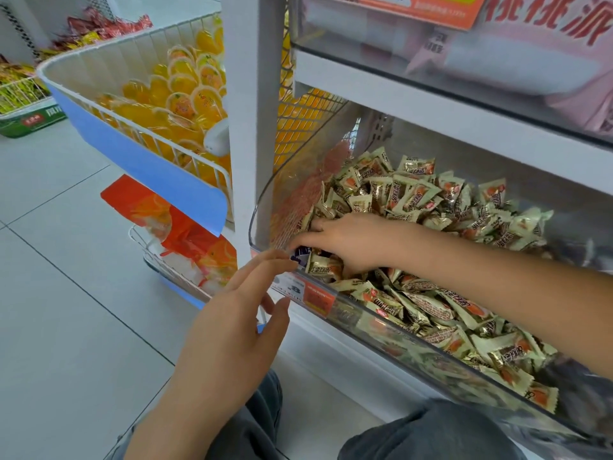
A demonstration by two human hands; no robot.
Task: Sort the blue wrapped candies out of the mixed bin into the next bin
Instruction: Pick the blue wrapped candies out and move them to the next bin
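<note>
A clear plastic bin on the low shelf is heaped with cream and gold wrapped candies. My right hand reaches into the bin's near left corner, and its fingertips pinch a blue wrapped candy there. My left hand hovers outside the bin's front wall with straight, spread fingers, its fingertips close to that same corner, holding nothing. Dark wrapped candies lie at the far right, blurred.
A white upright post stands left of the bin. Beyond it, white wire baskets hold orange jelly cups, with another basket near the floor. A shelf with pink packets overhangs the bin. My knees are below.
</note>
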